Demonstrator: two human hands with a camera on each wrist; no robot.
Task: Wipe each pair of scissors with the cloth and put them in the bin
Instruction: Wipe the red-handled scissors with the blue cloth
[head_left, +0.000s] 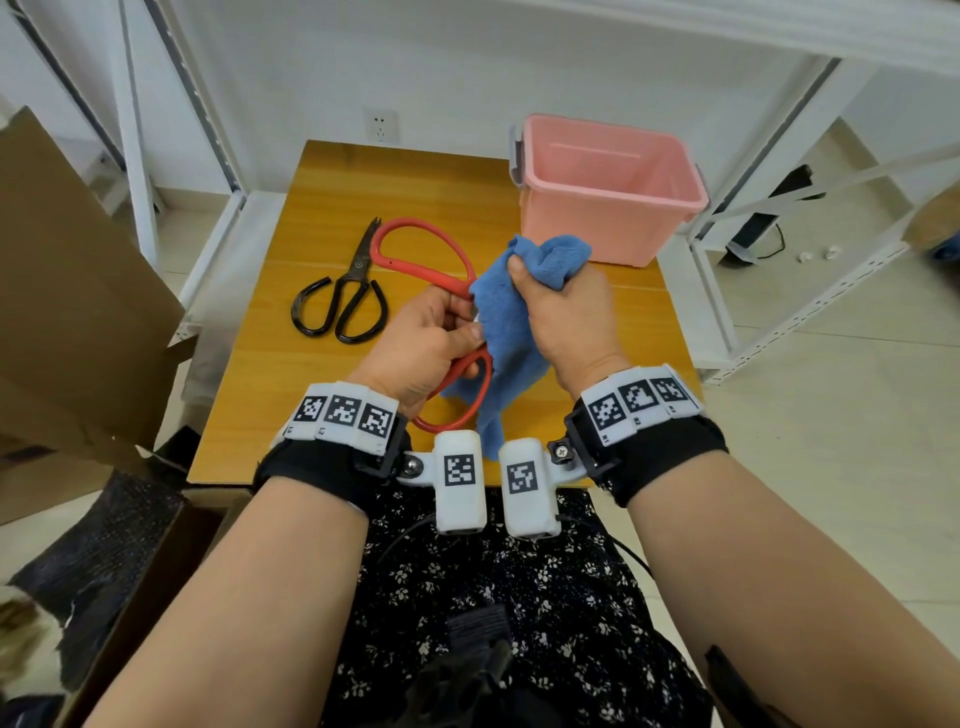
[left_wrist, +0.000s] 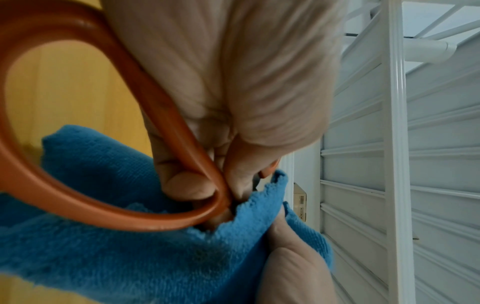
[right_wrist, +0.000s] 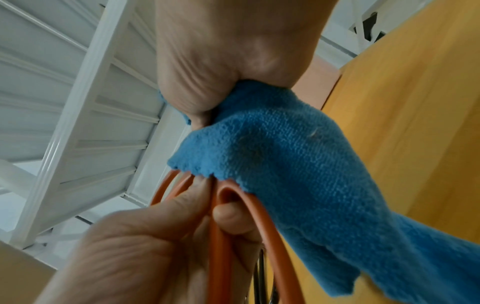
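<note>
Bare forearms, no sleeves. Left wrist band (head_left: 322, 467): black fabric strap w/ white blocks on top, 3 black-and-white square code markers. Right wrist band (head_left: 670, 441): same setup. White boxy cam pod (head_left: 460, 480) on each inner wrist, code marker on top, black knob screw, thin black cable trailing. Lap: black dress (head_left: 519, 613) w/ small white floral print

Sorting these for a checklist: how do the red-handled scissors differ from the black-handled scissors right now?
The red-handled scissors are held up by the left hand, while the black-handled scissors lie flat on the table, untouched. The red pair's blades are wrapped in the blue cloth gripped by the right hand; the black pair's blades are bare. The red loops look larger. Neither is in the pink bin.
</note>
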